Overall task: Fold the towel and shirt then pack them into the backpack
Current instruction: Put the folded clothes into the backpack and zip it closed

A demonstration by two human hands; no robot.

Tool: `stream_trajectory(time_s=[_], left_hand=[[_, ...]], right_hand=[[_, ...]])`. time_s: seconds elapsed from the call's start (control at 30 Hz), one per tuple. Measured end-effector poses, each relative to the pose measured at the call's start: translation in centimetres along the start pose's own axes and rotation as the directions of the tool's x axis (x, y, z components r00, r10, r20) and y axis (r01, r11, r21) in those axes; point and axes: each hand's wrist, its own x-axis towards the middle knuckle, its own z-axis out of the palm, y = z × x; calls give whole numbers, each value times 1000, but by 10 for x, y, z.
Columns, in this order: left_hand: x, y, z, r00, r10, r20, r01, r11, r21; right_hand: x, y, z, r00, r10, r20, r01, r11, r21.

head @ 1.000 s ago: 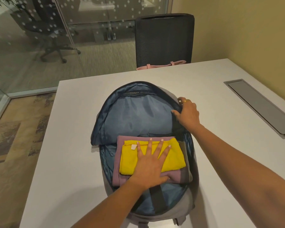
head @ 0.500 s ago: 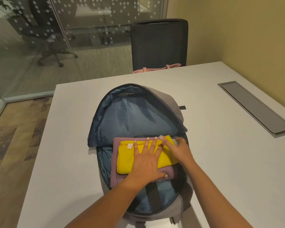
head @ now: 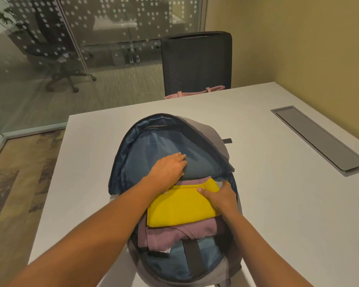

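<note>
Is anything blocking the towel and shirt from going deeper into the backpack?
Only the backpack's blue-lined flap, sagging over the far edge of the purple shirt; the left hand grips it. The right hand holds the yellow towel.

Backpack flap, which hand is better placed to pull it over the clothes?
Left. The left hand grips the flap by its lining; the right hand holds the towel by its edge.

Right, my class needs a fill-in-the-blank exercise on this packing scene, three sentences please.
The ___ towel lies on the purple shirt.
Both sit inside the open backpack, which rests on a white ___.
The left hand grips the backpack's flap; the right hand holds the ___.
Missing words: yellow, table, towel.
</note>
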Motion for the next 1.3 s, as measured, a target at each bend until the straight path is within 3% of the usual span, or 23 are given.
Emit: stream_trajectory(time_s=[0.27,0.5,1.03,1.2,1.3], left_hand=[[7,-14,29,980,-155,126,154,988,17],[18,-20,40,965,-164,206,155,986,62],[28,-18,53,977,-167,131,139,970,199],[25,-17,45,974,-81,-212,123,973,195],[25,-28,27,929,-146,-340,192,976,104]], right_hand=[[-6,-1,4,994,-87,-65,87,996,3],[-3,-1,6,990,-108,-91,108,994,-9],[3,2,7,986,-147,-80,148,989,9],[-1,4,6,979,-173,-111,179,983,50],[-5,-1,2,969,-213,-126,226,969,98]])
